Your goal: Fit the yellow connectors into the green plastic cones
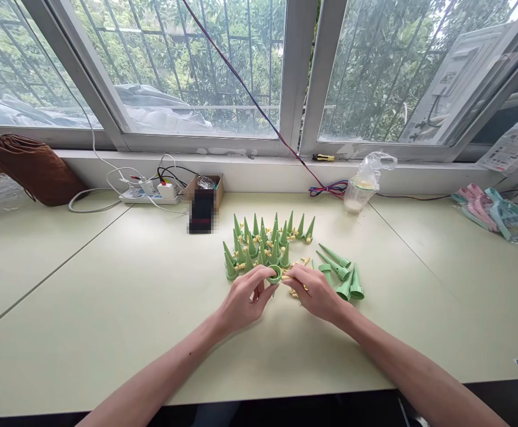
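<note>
My left hand (249,293) is closed around a green plastic watering spike (275,274), its round open end facing up toward me. My right hand (315,287) pinches a small yellow valve (288,277) against the side of that spike's rim; the fingers partly hide it. Behind my hands stand several green spikes (250,244) with points up and yellow valves at their bases. Loose green spikes (357,284) lie to the right of my right hand. Small loose yellow valves (294,293) are scattered under and beside my right hand.
A power strip (147,196) with cables and a small cardboard box (217,191) stand at the back left. A plastic bag (360,188) and coiled wires (329,188) lie along the window sill. A brown bag (34,170) is far left; pink and blue packaged items (496,210) are far right.
</note>
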{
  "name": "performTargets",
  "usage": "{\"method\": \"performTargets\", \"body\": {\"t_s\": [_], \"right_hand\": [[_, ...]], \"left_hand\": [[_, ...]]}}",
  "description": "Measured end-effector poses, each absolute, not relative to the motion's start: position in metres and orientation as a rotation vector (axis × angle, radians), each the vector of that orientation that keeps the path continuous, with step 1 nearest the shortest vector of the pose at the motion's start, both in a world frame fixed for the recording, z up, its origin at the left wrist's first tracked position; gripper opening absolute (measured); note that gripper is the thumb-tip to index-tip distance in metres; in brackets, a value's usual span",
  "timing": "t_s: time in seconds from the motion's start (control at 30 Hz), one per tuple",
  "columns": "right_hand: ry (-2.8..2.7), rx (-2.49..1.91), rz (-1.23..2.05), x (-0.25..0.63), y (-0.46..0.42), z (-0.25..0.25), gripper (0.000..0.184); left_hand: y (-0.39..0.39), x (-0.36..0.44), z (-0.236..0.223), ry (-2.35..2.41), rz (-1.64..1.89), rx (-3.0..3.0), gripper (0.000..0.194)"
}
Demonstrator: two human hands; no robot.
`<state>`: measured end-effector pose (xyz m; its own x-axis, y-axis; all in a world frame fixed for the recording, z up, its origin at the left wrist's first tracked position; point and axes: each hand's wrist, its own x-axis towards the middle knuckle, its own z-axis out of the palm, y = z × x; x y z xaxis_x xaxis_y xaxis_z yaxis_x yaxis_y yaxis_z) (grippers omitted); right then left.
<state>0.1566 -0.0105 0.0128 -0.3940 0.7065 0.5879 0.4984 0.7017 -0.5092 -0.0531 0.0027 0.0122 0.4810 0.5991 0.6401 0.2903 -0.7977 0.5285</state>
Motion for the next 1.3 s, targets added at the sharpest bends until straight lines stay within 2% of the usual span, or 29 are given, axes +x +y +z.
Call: {"method": "performTargets", "body": {"t_s": [0.3,0.83,1.0,1.17,1.3], "right_hand": [[-2.111,-0.966,0.315,0.157,-0.010,0.014,0.042],[-2.133,-1.038,0.350,0.156,-0.009,0.011,0.050],[-2.085,-1.053,0.326,0.155,-0.011,0.015,0.049],[-2.026,-1.053,0.369,0.155,-0.013,0.020,0.035],[-2.030,-1.034,0.341,0.155,-0.013,0.020,0.031]], "left_hand": [[-0.002,-0.050,0.016,0.852,1.144,2.227,0.015],[-0.002,-0.050,0.017,0.912,1.053,2.135,0.018],[-0.004,-0.048,0.024,0.923,1.013,2.001,0.019],[-0.004,-0.047,0.027,0.925,1.024,1.886,0.021],[-0.004,-0.047,0.024,0.932,1.020,1.850,0.023]]}}
